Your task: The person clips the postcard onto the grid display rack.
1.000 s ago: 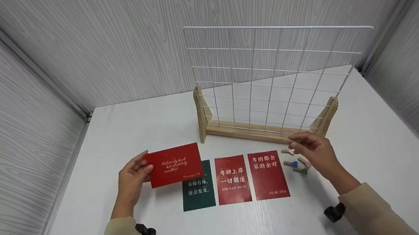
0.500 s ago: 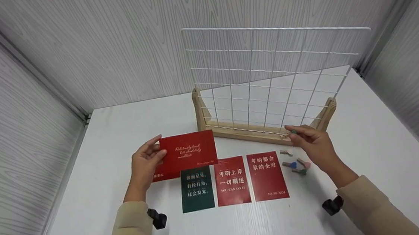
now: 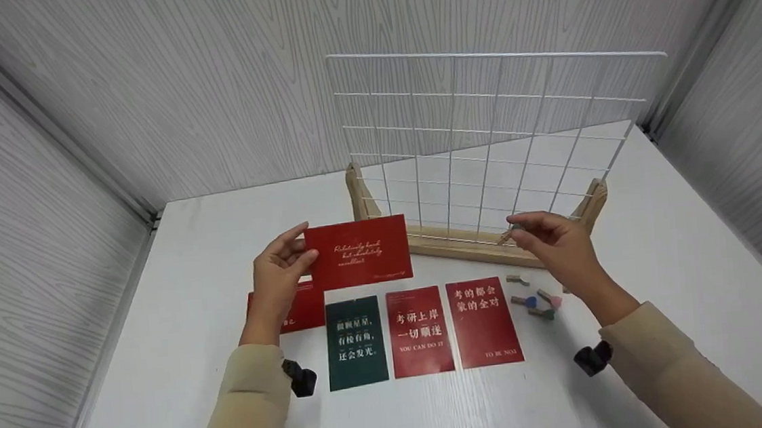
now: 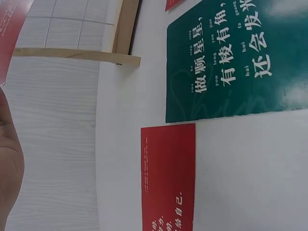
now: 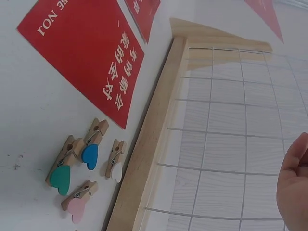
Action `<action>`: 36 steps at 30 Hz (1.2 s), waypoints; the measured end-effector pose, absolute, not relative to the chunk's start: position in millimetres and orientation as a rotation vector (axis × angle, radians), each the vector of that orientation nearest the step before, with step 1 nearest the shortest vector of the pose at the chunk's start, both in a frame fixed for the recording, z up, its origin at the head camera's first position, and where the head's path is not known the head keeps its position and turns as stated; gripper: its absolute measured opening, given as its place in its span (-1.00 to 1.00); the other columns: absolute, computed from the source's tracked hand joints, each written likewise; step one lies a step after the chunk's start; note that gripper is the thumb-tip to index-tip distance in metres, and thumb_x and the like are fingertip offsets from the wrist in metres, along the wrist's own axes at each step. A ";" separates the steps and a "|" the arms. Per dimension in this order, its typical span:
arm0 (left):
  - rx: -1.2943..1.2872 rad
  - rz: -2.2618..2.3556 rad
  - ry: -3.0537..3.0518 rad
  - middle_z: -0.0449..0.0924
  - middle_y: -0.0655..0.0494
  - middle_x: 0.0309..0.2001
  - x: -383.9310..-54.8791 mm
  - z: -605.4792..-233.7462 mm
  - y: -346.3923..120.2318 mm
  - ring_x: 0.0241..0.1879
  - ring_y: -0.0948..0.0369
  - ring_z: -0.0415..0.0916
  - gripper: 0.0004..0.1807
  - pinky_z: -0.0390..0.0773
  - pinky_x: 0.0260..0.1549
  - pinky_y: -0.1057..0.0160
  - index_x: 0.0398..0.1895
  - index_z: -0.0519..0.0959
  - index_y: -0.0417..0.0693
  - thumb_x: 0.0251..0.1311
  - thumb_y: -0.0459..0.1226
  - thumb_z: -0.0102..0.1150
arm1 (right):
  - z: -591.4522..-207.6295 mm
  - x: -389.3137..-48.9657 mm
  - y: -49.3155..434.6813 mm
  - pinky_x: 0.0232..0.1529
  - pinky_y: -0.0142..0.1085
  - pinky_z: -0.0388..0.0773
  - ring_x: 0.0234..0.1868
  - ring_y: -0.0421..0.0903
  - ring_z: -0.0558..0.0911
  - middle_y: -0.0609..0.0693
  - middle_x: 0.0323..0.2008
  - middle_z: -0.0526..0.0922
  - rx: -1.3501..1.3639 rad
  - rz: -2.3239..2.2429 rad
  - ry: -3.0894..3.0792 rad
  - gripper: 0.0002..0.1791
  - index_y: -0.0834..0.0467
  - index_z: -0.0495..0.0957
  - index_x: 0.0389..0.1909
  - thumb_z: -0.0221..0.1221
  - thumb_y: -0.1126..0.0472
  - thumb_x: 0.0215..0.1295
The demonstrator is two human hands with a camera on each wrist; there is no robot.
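My left hand (image 3: pixel 275 271) pinches a red card (image 3: pixel 363 259) with white cursive English writing by its left edge, above the table before the rack's left part. My right hand (image 3: pixel 558 239) pinches a small wooden clothespin (image 3: pixel 505 237) near the rack's lower right; fingers cover most of it. The white wire grid rack (image 3: pixel 452 93) stands upright on a wooden base (image 3: pixel 451 244). At the right edge of the right wrist view, only part of my right hand (image 5: pixel 294 185) shows, and the clothespin it holds is out of sight there.
On the white table lie a green card (image 3: pixel 357 362), a middle red card (image 3: pixel 423 360), a right red card (image 3: pixel 485 331) and another red card (image 4: pixel 168 163) partly behind my left hand. Several heart-topped clothespins, including a blue one (image 5: pixel 90 155) and a pink one (image 5: pixel 77 208), lie near the base.
My left hand has carried the red card right and away from me, toward the rack, uncovering the green card and another red card. My right hand has shifted slightly left and up with the clothespin.
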State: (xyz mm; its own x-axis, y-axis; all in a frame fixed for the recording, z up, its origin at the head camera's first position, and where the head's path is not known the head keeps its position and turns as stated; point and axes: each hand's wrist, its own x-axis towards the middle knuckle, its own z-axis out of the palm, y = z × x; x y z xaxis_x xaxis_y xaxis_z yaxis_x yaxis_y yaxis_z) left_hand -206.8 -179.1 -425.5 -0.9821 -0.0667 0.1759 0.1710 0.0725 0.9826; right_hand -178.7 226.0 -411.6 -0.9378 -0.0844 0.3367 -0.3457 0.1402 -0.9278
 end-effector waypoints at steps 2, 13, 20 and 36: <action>-0.139 -2.027 -2.151 0.57 -0.08 -0.16 -209.4 -423.2 -175.6 -0.16 0.10 0.60 -0.50 0.61 -0.17 0.19 0.19 0.52 -0.03 0.14 -0.42 0.27 | -408.9 -180.2 224.1 -0.19 -0.38 0.58 -0.22 -0.09 0.61 0.09 -0.22 0.62 0.414 1.900 -2.200 -0.75 0.35 0.59 -0.06 0.22 0.39 0.24; -0.243 -2.064 -2.109 0.60 -0.08 -0.16 -224.3 -406.1 -153.8 -0.14 0.06 0.60 -0.54 0.61 -0.15 0.16 0.17 0.52 -0.09 0.16 -0.42 0.26 | -383.2 -186.6 212.3 -0.21 -0.41 0.58 -0.29 -0.19 0.63 -0.03 -0.27 0.65 0.407 1.854 -2.218 -0.78 0.41 0.60 -0.14 0.24 0.45 0.18; -0.307 -2.087 -2.078 0.60 -0.07 -0.13 -232.7 -398.8 -141.7 -0.12 0.05 0.59 -0.52 0.60 -0.13 0.14 0.19 0.51 -0.11 0.16 -0.41 0.26 | -373.1 -194.8 206.8 -0.17 -0.38 0.59 -0.25 -0.13 0.65 0.08 -0.23 0.66 0.483 1.799 -2.228 -0.78 0.32 0.63 -0.13 0.27 0.37 0.19; -0.366 -2.096 -1.996 0.61 -0.08 -0.12 -247.4 -380.7 -127.7 -0.12 0.05 0.58 -0.51 0.60 -0.13 0.15 0.19 0.50 -0.13 0.14 -0.41 0.26 | -324.9 -191.7 183.7 -0.21 -0.43 0.58 -0.26 -0.24 0.65 0.25 -0.18 0.65 0.529 1.616 -2.251 -0.78 0.43 0.61 -0.11 0.21 0.46 0.21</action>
